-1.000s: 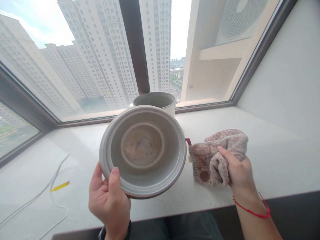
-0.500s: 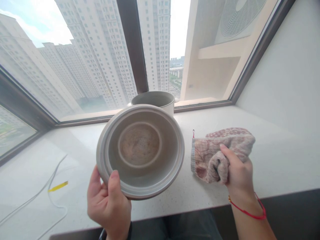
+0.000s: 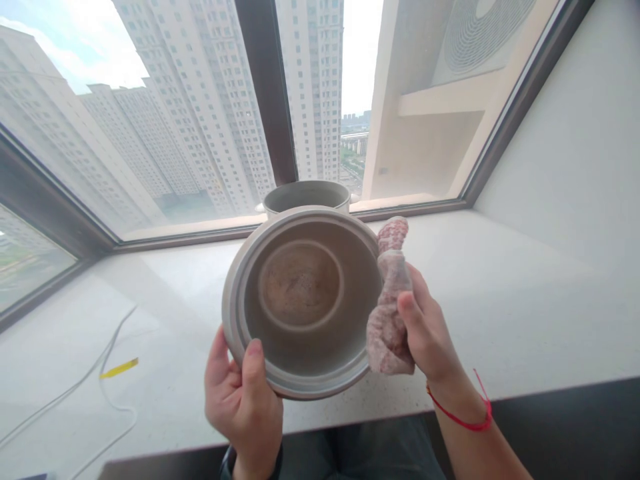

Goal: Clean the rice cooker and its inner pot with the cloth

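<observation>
My left hand (image 3: 245, 400) grips the lower left rim of a round metal pot (image 3: 315, 353), thumb over the edge. The pot is tilted so that its inside faces me, with a brownish stained round base. In my right hand (image 3: 433, 327) is a bunched towel (image 3: 393, 320), reddish and grey-white, with my fingers closed round it. The towel lies against the pot's right rim. My right fingers behind the towel are partly hidden.
Behind the held pot a light-coloured pot (image 3: 307, 195) stands on the white windowsill (image 3: 510, 300), against the window frame. At the left lies a white cable (image 3: 107, 357) with a yellow tag (image 3: 119, 368).
My right hand has brought the towel leftward, from beside the pot to its right rim, and the towel is more bunched. My left hand and the pot have shifted slightly right.
</observation>
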### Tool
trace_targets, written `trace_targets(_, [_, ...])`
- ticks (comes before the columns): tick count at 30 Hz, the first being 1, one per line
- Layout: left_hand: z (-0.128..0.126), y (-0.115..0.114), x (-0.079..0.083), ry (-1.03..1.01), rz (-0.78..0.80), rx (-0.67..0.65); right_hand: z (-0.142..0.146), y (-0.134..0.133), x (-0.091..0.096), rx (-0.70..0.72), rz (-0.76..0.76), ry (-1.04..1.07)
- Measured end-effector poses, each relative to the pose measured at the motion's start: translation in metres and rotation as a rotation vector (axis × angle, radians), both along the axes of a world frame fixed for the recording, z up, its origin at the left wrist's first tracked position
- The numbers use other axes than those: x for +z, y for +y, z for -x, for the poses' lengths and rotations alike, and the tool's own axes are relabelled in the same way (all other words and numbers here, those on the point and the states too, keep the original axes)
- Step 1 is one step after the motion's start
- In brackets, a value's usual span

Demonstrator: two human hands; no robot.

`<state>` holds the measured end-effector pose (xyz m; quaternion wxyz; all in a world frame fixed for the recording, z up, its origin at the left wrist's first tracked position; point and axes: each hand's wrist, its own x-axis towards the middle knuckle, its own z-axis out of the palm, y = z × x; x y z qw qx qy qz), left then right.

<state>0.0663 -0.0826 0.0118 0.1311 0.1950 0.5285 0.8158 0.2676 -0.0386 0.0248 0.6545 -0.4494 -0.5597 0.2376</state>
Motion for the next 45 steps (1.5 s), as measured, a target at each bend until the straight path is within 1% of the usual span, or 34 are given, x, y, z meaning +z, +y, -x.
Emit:
trace_targets(1, [-0.001, 0.001, -0.001, -0.021, -0.001, -0.016, 0.003, -0.001, -0.002, 0.003, 0.001, -0.039])
trace_targets(3, [-0.002, 0.004, -0.001, -0.054, -0.011, -0.053, 0.012, -0.007, -0.010, -0.046, 0.059, -0.003])
trace_targets(5, [-0.002, 0.007, -0.002, -0.058, -0.026, -0.064, 0.022, -0.014, -0.022, -0.144, 0.149, 0.110])
trace_targets(7, [0.000, 0.008, -0.005, -0.020, -0.021, -0.085, 0.029, -0.022, -0.032, -0.220, 0.216, 0.226])
trace_targets(9, [0.008, 0.007, -0.009, 0.077, 0.036, -0.154, 0.032, -0.027, -0.035, -0.259, 0.246, 0.309])
trace_targets(11, [0.021, 0.003, -0.012, 0.274, 0.082, -0.249, 0.028, -0.026, -0.029, -0.247, 0.254, 0.363])
trace_targets(13, [0.037, -0.002, -0.009, 0.563, 0.055, -0.293, 0.020, -0.023, -0.018, -0.207, 0.266, 0.406])
trace_targets(15, [0.050, -0.010, 0.002, 0.895, 0.006, -0.285, 0.012, -0.019, -0.007, -0.169, 0.280, 0.427])
trace_targets(17, [0.056, -0.018, 0.018, 1.263, 0.001, -0.276, 0.006, -0.017, 0.002, -0.148, 0.282, 0.405])
trace_targets(19, [0.052, -0.024, 0.035, 1.628, 0.005, -0.294, 0.005, -0.016, 0.006, -0.137, 0.266, 0.353])
trace_targets(21, [0.043, -0.028, 0.045, 1.887, 0.034, -0.321, 0.007, -0.017, 0.008, -0.111, 0.252, 0.321])
trace_targets(22, [0.038, -0.028, 0.047, 1.960, 0.059, -0.333, 0.009, -0.018, 0.009, -0.085, 0.246, 0.322])
trace_targets(24, [0.030, -0.025, 0.046, 2.026, 0.087, -0.360, 0.012, -0.018, 0.010, -0.018, 0.228, 0.365])
trace_targets(26, [0.028, -0.021, 0.040, 2.037, 0.054, -0.387, 0.013, -0.018, 0.010, 0.031, 0.189, 0.452])
trace_targets(28, [0.031, -0.018, 0.036, 1.977, 0.006, -0.443, 0.010, -0.017, 0.010, 0.018, 0.126, 0.529])
trace_targets(30, [0.035, -0.017, 0.036, 1.833, -0.028, -0.531, 0.006, -0.015, 0.010, -0.043, 0.060, 0.531])
trace_targets(31, [0.036, -0.016, 0.037, 1.738, -0.036, -0.563, 0.004, -0.015, 0.011, -0.085, 0.026, 0.494])
trace_targets(33, [0.038, -0.016, 0.041, 1.537, -0.027, -0.557, 0.003, -0.017, 0.014, -0.158, -0.056, 0.355])
trace_targets(35, [0.035, -0.016, 0.045, 1.384, -0.001, -0.498, 0.009, -0.022, 0.021, -0.168, -0.186, 0.151])
trace_targets(37, [0.031, -0.014, 0.048, 1.292, 0.012, -0.478, 0.021, -0.029, 0.032, -0.082, -0.325, -0.104])
trace_targets(39, [0.026, -0.011, 0.048, 1.225, 0.009, -0.498, 0.036, -0.036, 0.044, -0.024, -0.407, -0.376])
trace_targets(40, [0.024, -0.010, 0.048, 1.191, 0.005, -0.507, 0.044, -0.038, 0.049, -0.039, -0.425, -0.497])
trace_targets(42, [0.023, -0.010, 0.045, 1.126, 0.006, -0.516, 0.055, -0.038, 0.057, -0.129, -0.428, -0.673])
trace_targets(43, [0.023, -0.010, 0.043, 1.099, 0.013, -0.518, 0.059, -0.036, 0.060, -0.171, -0.423, -0.722])
trace_targets(45, [0.025, -0.012, 0.041, 1.061, 0.038, -0.525, 0.060, -0.026, 0.066, -0.187, -0.388, -0.764])
